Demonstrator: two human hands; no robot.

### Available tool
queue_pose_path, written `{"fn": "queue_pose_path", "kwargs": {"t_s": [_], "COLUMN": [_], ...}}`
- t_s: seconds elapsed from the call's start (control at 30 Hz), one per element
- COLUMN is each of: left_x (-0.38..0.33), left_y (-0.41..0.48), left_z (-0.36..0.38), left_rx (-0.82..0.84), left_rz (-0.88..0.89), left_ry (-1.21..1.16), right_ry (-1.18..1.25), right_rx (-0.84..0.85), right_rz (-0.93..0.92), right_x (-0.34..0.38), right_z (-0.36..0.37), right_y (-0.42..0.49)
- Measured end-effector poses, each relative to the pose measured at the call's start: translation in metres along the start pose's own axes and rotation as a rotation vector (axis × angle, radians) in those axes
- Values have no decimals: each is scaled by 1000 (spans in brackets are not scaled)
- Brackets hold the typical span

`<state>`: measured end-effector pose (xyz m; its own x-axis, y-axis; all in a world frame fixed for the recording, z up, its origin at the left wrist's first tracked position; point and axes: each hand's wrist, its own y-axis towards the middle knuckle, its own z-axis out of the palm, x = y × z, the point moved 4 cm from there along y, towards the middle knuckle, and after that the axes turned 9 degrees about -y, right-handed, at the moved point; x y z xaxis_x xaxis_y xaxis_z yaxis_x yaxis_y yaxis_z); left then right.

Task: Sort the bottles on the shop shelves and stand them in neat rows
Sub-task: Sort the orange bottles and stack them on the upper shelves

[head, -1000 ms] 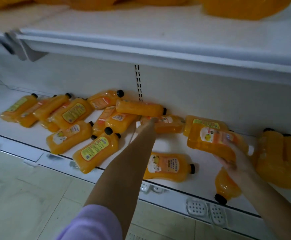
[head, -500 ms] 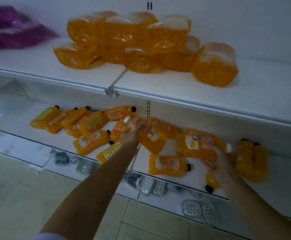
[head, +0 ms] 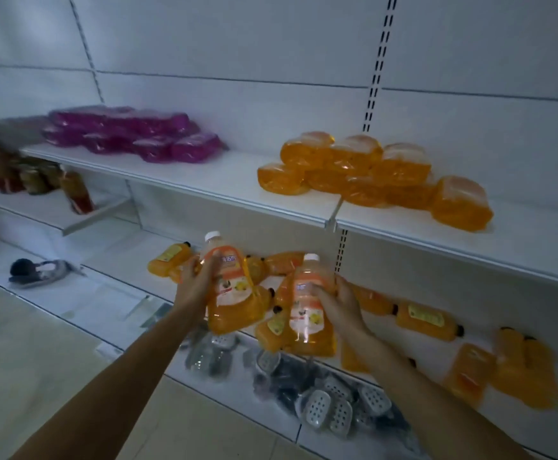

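Note:
My left hand (head: 195,283) grips an orange bottle with a white cap (head: 234,293), held upright in the air in front of the lower shelf. My right hand (head: 340,302) grips a second white-capped orange bottle (head: 309,313), also upright, just right of the first. Behind and beside them several orange bottles with black caps (head: 425,317) lie on their sides on the lower shelf (head: 490,330). Two more orange bottles (head: 523,370) stand at the far right of that shelf.
The upper shelf (head: 224,180) carries a heap of orange pouches (head: 370,174) at right and purple pouches (head: 131,134) at left. White soap dishes (head: 330,410) lie on the bottom ledge. Dark jars (head: 32,174) stand on a shelf at far left. Tiled floor lies below.
Both hands have lifted a white-capped orange bottle each off the lower shelf and turned it upright. The view has tilted upward, so the upper shelf and back wall show.

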<state>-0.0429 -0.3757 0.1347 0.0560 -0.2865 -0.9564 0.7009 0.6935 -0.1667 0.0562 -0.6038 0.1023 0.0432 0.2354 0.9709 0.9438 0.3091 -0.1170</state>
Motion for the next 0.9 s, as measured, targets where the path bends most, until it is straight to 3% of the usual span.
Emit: {"fn": "queue_pose_path", "kwargs": {"t_s": [0.23, 0.5, 0.63, 0.73, 0.8, 0.9], "left_x": [-110, -189, -211, -217, -216, -216], "left_y": [-7, 7, 33, 47, 53, 71], "left_z": [-7, 106, 175, 221, 241, 265], "left_rx": [141, 410, 421, 639, 706, 678], "left_rz": [241, 354, 205, 1, -12, 91], "left_ry": [-10, 47, 70, 202, 254, 276], "right_ry": [-76, -110, -158, -105, -90, -197], "right_rx": [14, -238, -358, -379, -350, -274], "right_rz": [-350, -500, -488, -395, -339, -293], "right_x": [121, 231, 259, 270, 273, 275], "right_z": [29, -58, -115, -147, -161, -166], "right_y": [-9, 32, 67, 96, 113, 133]}}
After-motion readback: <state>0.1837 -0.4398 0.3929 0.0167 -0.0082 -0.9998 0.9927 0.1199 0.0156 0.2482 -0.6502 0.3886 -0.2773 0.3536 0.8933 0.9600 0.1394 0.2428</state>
